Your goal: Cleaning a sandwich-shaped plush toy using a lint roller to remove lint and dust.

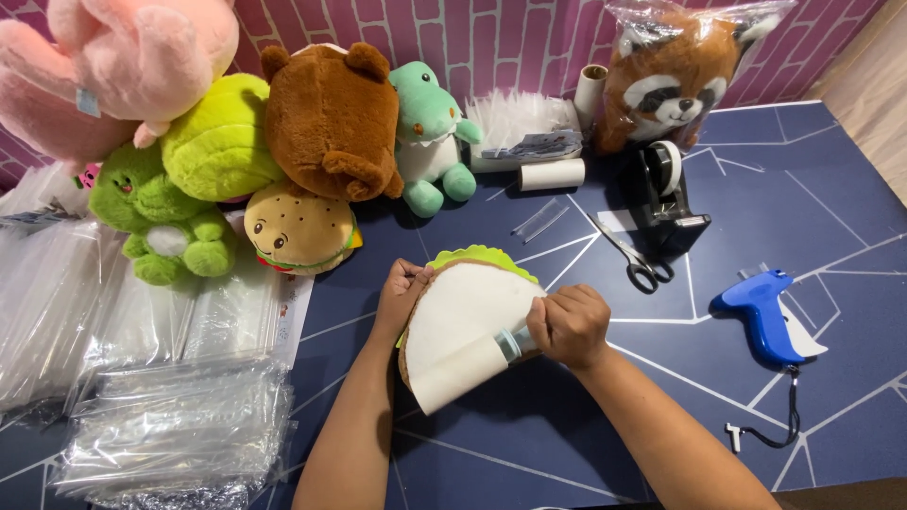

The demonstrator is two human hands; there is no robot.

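Note:
A taco-shaped plush toy (460, 321) with a cream shell and green frilly edge lies in the middle of the dark blue table (529, 444). My left hand (402, 288) grips its left edge. My right hand (568, 326) is closed on its right side, pressing a small bluish tag or piece of tape against the shell; what exactly is under the fingers is hidden.
Plush toys crowd the back left: pink (113, 66), green frog (161, 212), brown bear (331, 118), burger (298, 231), small dinosaur (430, 137). A bagged raccoon plush (666, 76), tape dispenser (666, 194), scissors (633, 255), blue tagging gun (765, 316) lie right. Clear bags (161, 406) pile at left.

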